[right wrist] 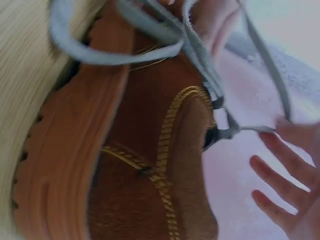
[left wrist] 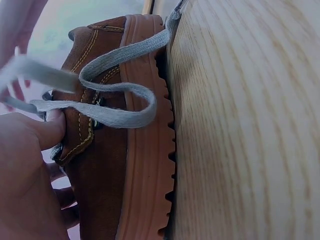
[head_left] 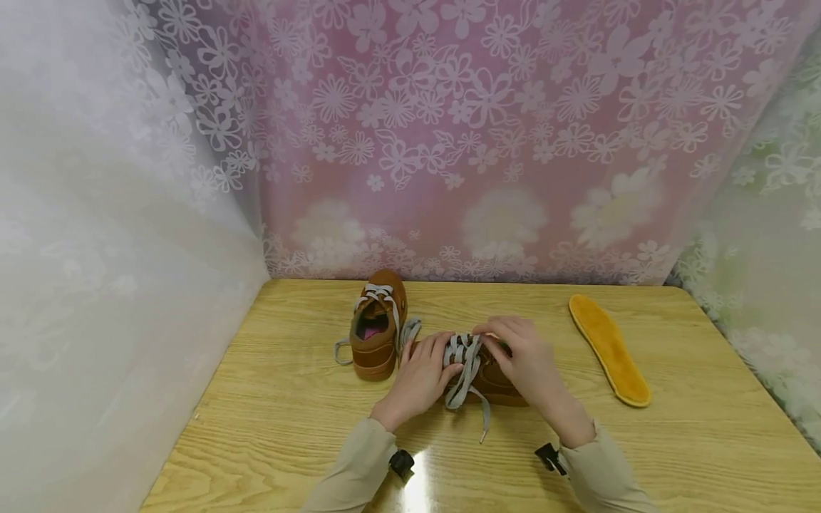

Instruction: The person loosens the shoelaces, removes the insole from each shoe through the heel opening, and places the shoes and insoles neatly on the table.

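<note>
A brown shoe (head_left: 500, 385) with yellow stitching lies sideways between both hands on the wooden table. My left hand (head_left: 420, 377) holds its left part, thumb (left wrist: 52, 131) on the grey laces and fingers on the far side. At the upper eyelets, my right hand (head_left: 522, 360) pinches a shoelace (right wrist: 257, 128) between thumb and index finger; its other fingers are spread. The lace is pulled taut from the eyelet. A loose lace end (head_left: 485, 420) hangs over the shoe's near side down to the table.
Left of the hands stands a matching brown shoe (head_left: 374, 356), its laces loose and something pink inside. A yellow-orange insole (head_left: 609, 349) lies at the right of the table (head_left: 288, 427). Floral curtains (head_left: 449, 142) enclose the back and sides.
</note>
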The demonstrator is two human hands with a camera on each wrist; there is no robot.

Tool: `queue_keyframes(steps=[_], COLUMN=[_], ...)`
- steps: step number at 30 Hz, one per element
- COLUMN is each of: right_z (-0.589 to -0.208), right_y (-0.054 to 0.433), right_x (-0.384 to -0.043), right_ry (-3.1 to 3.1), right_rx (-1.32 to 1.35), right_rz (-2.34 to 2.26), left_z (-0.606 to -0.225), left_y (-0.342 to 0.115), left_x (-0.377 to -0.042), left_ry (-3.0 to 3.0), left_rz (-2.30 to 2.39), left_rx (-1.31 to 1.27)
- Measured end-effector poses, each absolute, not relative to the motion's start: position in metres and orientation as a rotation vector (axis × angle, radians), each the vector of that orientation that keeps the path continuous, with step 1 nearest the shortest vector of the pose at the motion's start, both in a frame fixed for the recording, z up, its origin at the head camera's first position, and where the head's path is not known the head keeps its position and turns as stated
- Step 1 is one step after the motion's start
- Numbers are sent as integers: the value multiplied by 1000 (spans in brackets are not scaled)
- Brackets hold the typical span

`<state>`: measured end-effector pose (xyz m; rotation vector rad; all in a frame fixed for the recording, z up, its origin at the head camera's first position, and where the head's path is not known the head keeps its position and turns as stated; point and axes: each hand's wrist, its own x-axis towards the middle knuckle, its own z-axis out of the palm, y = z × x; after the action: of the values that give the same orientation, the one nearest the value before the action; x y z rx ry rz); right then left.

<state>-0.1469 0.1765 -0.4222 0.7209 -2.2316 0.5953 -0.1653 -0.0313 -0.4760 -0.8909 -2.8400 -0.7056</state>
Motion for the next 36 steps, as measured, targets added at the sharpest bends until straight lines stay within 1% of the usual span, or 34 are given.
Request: queue_keyframes(steps=[6, 13, 21, 25, 29, 32, 36], right_z=[-406, -394, -388, -393, -406, -416, -428], right_y=[183, 186, 185, 188, 190, 190, 190], right_x=[-138, -131, -125, -125, -132, -138, -145], right_ry=[-2093, -1787, -1443, -1577, -1974, -2176, -2298], right_rx=[544, 622, 754, 677, 582, 614, 750], right_rz=[866, 1233, 1500, 1386, 1025, 764, 589], left_z=[-476, -476, -477, -477, -477, -476, -476], left_y=[-31, -32, -33, -33, -33, -32, -32], left_x=[-165, -165, -165, -165, -166, -166, -165], left_ry=[-2820, -2814, -2812, -2811, -2816, -2820, -2825], left_rz=[-695, -684, -695, -695, -693, -697, -701], left_rx=[-886, -894, -901, -900, -891, -890, -894])
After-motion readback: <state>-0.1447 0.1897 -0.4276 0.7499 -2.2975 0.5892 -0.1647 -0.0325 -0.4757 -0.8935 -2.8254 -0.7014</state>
